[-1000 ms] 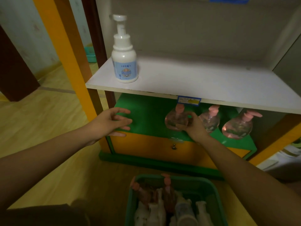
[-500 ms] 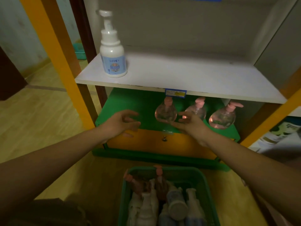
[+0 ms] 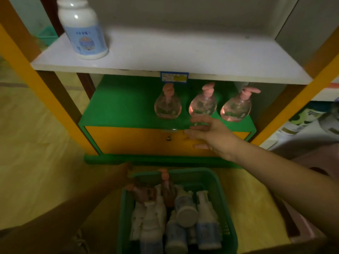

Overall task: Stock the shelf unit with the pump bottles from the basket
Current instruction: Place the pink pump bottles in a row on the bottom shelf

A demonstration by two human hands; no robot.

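A shelf unit (image 3: 165, 57) with yellow posts is filling the upper view, its white shelf carrying one white pump bottle (image 3: 83, 32) at the left end. Below, on the green shelf (image 3: 121, 109), three clear pink pump bottles (image 3: 202, 105) are standing in a row. On the floor in front, a green basket (image 3: 228, 208) is holding a heap of white and pink bottles (image 3: 205, 220). The right hand (image 3: 209, 134) is hovering just below the middle pink bottle, fingers straight and relaxed, holding nothing. The left hand (image 3: 128, 178) is reaching down at the basket's far left corner, beside the bottles; dim light is hiding whether it is gripping anything.
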